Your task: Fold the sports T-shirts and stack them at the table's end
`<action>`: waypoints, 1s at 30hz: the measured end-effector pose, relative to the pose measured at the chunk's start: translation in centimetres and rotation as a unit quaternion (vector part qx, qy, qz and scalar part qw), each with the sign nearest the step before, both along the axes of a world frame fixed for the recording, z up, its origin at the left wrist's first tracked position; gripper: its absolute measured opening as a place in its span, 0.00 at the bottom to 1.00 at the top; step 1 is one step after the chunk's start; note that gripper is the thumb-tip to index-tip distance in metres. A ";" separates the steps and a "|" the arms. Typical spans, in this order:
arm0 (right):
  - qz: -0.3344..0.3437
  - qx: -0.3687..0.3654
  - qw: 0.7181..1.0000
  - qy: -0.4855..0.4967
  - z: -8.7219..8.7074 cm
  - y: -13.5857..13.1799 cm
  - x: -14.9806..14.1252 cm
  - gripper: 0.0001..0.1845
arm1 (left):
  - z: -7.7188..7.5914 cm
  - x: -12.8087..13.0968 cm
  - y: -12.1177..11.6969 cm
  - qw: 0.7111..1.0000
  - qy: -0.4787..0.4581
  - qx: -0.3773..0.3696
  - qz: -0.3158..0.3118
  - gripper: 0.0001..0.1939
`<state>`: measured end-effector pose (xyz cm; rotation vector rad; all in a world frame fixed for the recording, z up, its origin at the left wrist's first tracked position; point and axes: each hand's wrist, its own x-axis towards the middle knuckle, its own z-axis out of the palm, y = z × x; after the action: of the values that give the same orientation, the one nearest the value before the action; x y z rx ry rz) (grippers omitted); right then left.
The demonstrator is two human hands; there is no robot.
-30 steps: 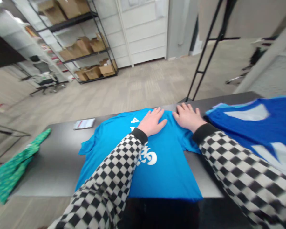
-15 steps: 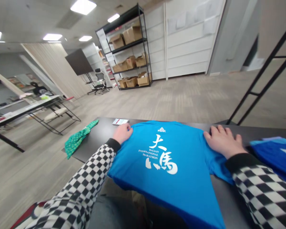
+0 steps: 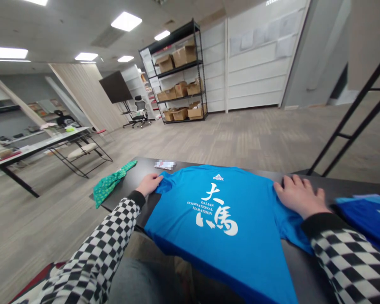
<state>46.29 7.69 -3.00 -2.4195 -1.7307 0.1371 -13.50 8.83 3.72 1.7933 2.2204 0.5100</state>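
A blue T-shirt (image 3: 240,198) with white print lies spread over a dark table (image 3: 139,179), its lower part hanging over the near edge towards my lap. At its left sleeve, my left hand (image 3: 149,184) is closed, with thumb and fingers pinching the sleeve's edge. My right hand (image 3: 302,196) rests flat on the right shoulder and sleeve, fingers spread. A checkered cuff with a black band covers each wrist.
Green patterned cloth (image 3: 112,183) drapes over the table's left edge. A phone-like item (image 3: 165,164), partly pixelated, lies at the far edge. Folded blue fabric (image 3: 365,215) sits at right. Beyond stand a shelf with cardboard boxes (image 3: 184,55) and a black metal frame (image 3: 345,135).
My left hand has moved left, drawing the shirt's left sleeve outward so that it now lies extended. My right hand stays on the right sleeve. The camera view has shifted slightly.
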 end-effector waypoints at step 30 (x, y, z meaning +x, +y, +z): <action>0.028 -0.005 1.000 0.013 0.7 -0.1 0.3 0.50 | -0.8 1.3 0.6 0.973 0.076 0.062 -0.209 0.24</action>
<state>46.55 7.59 -2.34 -2.3664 -1.7906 0.1850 -12.23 9.39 2.94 2.3550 1.8477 0.4384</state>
